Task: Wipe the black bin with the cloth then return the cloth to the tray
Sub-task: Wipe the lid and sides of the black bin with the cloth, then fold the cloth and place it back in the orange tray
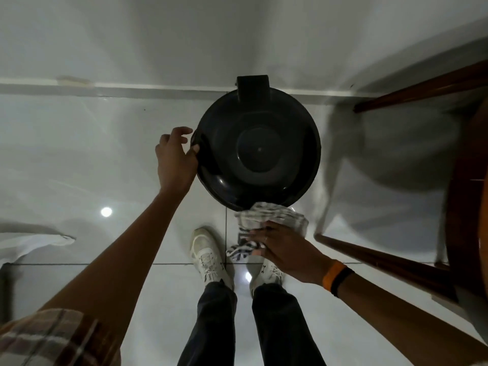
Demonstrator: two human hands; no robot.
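Observation:
The black bin (257, 149) is round with a closed lid and a hinge block at its far side, standing on the white tiled floor against the wall. My left hand (175, 157) holds the lid's left rim, thumb on top. My right hand (286, 249) grips a white cloth with dark stripes (272, 217), pressed against the bin's near side just under the lid edge. The tray is not in view.
A dark wooden table (467, 207) with slanted legs stands close on the right. The white wall and skirting (158, 88) run behind the bin. My feet in white shoes (208, 254) are right below the bin. White fabric (34, 243) lies at the left.

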